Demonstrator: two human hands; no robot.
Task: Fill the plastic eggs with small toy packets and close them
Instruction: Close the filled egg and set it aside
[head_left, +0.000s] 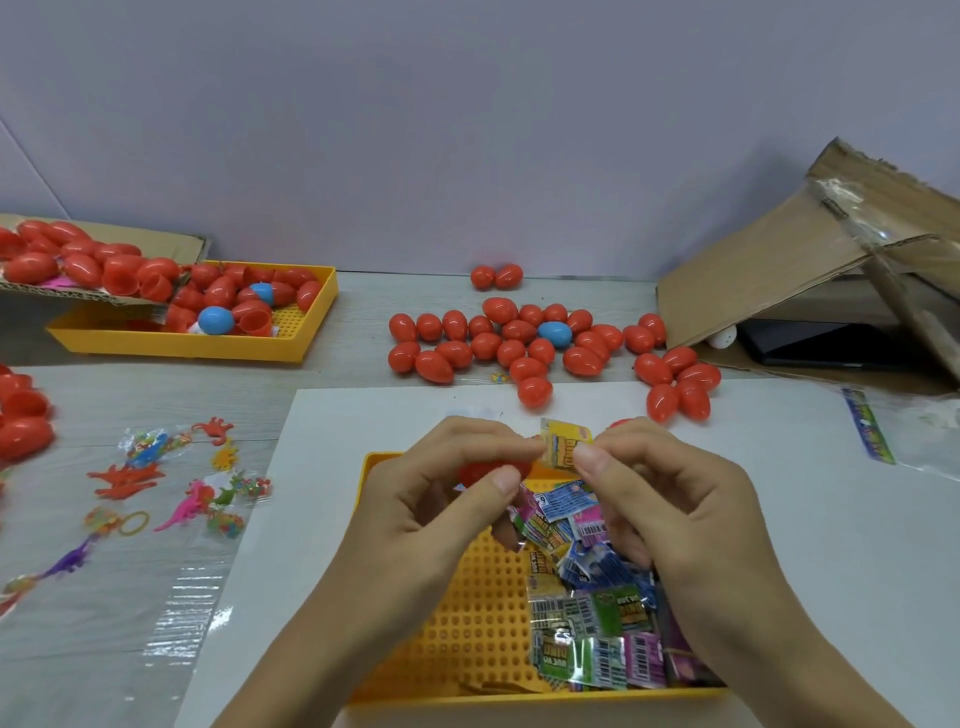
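My left hand (447, 488) grips a red egg half (485, 472) over the near yellow tray (467, 623). My right hand (660, 499) pinches a small yellow toy packet (563, 447) right beside that half. A bit of red (621, 423) shows behind my right fingers; what it is I cannot tell. Several colourful packets (592, 613) lie heaped in the tray's right side. Several closed red eggs (519, 343), with one blue egg (554, 334) among them, are scattered on the table beyond.
A second yellow tray (208, 343) at back left holds open red egg halves and blue ones, under a cardboard lid loaded with more. Loose rubber toys (171, 483) lie at left. A torn cardboard box (810, 270) stands at right. A plastic bag (893, 431) lies beside it.
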